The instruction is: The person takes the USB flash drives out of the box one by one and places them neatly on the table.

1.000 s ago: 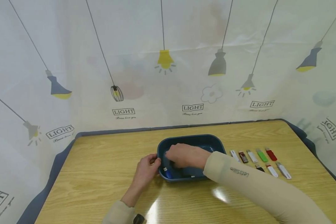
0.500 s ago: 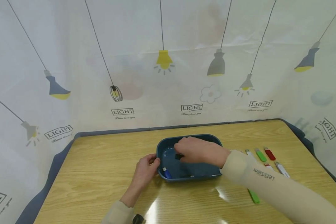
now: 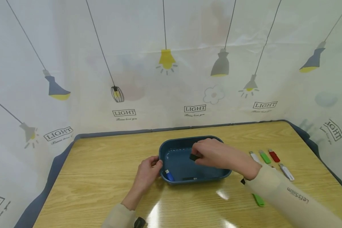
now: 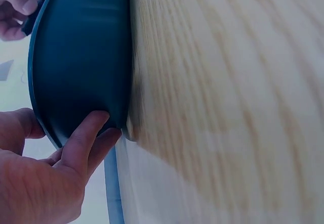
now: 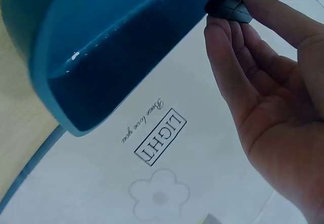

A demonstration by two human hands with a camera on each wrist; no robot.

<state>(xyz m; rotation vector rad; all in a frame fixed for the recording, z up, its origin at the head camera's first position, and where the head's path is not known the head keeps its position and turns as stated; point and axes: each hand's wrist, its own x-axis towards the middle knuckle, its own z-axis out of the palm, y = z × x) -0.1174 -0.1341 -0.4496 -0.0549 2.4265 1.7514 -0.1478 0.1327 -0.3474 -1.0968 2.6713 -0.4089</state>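
Observation:
A dark blue plastic basin [image 3: 176, 161] sits on the wooden table. My left hand [image 3: 148, 171] grips its left end, the fingertips against the outer wall [image 4: 81, 47] and the thumb at the rim. Over the basin's right half, my right hand [image 3: 213, 155] pinches a black USB stick [image 3: 195, 157] between thumb and fingers; the right wrist view shows the same black stick [image 5: 229, 5] at the fingertips. Inside the basin lie a blue USB stick [image 3: 169, 175] near the left corner and a dark one [image 3: 190, 179] along the front wall.
To the right lie several USB sticks: a white one [image 3: 254, 156], a green one [image 3: 264, 156], a red one [image 3: 274, 156] and a silver-white one [image 3: 286, 172]. Nearer the front is another green stick [image 3: 258, 200]. The right sleeve [image 3: 285, 186] hides part of this area. A patterned curtain [image 3: 159, 95] stands behind the table.
My right hand has moved from the basin's left part to its right half, with the black stick now showing in its fingers. The front green stick has come out from behind the sleeve. My left hand stays.

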